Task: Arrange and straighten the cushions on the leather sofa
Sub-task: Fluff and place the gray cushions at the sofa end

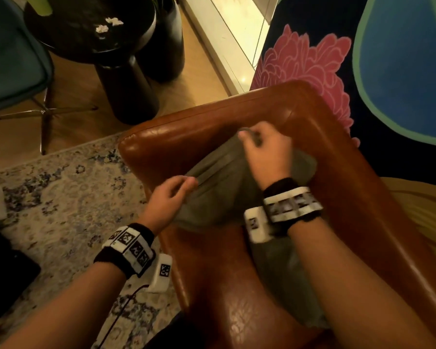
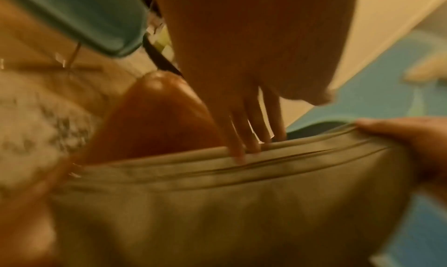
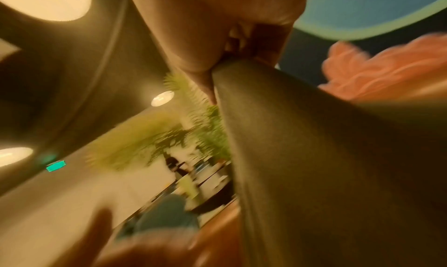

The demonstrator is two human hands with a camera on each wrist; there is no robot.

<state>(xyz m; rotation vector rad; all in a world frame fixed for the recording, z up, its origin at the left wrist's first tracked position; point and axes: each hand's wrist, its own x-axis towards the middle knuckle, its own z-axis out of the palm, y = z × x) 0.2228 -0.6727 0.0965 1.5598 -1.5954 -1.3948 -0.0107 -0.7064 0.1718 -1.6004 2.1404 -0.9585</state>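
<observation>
An olive-grey cushion stands in the corner of the brown leather sofa, against the armrest. My right hand pinches its top far corner between thumb and fingers. My left hand reaches the cushion's near top edge. Its straight fingers press into the creased fabric, with the thumb held clear. In the left wrist view, creases run along the edge to the right hand. More olive fabric lies on the seat under my right forearm; whether it is a second cushion is unclear.
A mustard cushion or throw lies at the right edge of the sofa. A floral mural rises behind the sofa. Left of the armrest are a black round side table, a teal chair and a patterned rug.
</observation>
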